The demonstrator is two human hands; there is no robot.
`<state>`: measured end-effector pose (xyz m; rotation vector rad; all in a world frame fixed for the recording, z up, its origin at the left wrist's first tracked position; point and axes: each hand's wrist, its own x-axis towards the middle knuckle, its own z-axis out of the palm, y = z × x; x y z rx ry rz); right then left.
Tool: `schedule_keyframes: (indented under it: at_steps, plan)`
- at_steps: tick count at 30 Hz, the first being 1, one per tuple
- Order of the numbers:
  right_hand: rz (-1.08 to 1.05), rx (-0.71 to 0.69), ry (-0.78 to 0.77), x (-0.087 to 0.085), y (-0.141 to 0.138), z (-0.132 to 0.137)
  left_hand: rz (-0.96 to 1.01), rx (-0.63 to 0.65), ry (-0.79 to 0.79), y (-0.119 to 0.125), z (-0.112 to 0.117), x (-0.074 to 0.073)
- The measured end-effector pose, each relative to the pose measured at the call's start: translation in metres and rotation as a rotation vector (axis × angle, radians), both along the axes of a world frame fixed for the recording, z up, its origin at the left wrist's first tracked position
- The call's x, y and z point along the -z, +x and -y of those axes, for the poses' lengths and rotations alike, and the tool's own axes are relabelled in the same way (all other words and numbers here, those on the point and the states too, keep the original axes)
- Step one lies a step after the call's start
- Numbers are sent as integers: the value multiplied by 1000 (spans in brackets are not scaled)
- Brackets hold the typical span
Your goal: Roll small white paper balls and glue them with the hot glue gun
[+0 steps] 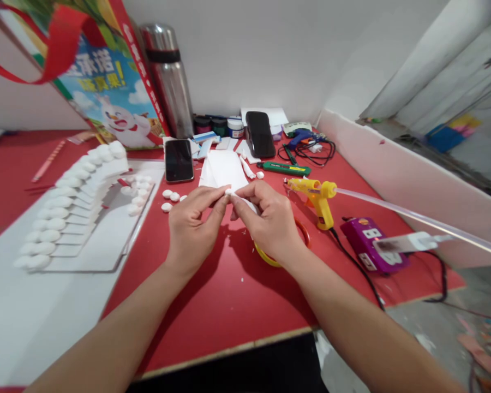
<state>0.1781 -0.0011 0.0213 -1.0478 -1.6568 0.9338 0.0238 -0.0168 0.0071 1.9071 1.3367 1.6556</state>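
Note:
My left hand [192, 221] and my right hand [265, 218] meet over the red table [213, 295], fingertips pinched together on a small white piece [229, 192]. White paper sheets [223, 166] lie just behind the hands. A few white pebble-like pieces [171, 198] sit left of my left hand. A white foam board model [76, 210] with rows of white rounded pieces lies further left. A yellow tape ring [270, 259] shows partly under my right wrist.
Yellow glue gun [317, 199] with a long clear stick, purple power strip [370, 243], green cutter [284, 168], two phones [179, 160], paint pots [219, 125], steel flask [169, 82], a printed bag [102, 82] and cables [311, 147] crowd the back and right.

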Motion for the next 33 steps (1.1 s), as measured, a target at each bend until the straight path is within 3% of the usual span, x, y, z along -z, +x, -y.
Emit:
schedule_keyframes:
  at_steps: [6, 8, 13, 15, 18, 21, 24, 28, 30, 33]
  plan:
    - [-59, -42, -5, -2, 4, -1, -109, -22, 73, 3, 4, 3]
    - [-62, -71, -17, -5, 8, -2, -35, 17, 42, 2, 4, 0]
    - [-27, -164, -20, -11, 15, -4, 211, 229, -210, -7, -1, -7]
    - [-10, -172, -11, -11, 15, -4, 198, 288, -218, -10, -4, -8]
    - [-21, -158, -28, -10, 13, -5, 115, 280, -166, -11, -4, -11]
    - [-133, -170, -189, -11, 11, -8, 55, 210, -141, -11, -4, -12]
    - [-304, -204, -466, -14, 13, -14, 69, 169, -178, -12, -4, -11]
    - [-444, -354, -761, -18, 19, -19, 83, 190, -213, -15, -7, -7]
    - [-456, -427, -779, -18, 21, -19, 71, 206, -205, -16, -9, -7]
    - [-427, -383, -669, -15, 19, -17, 54, 202, -192, -15, -9, -6]
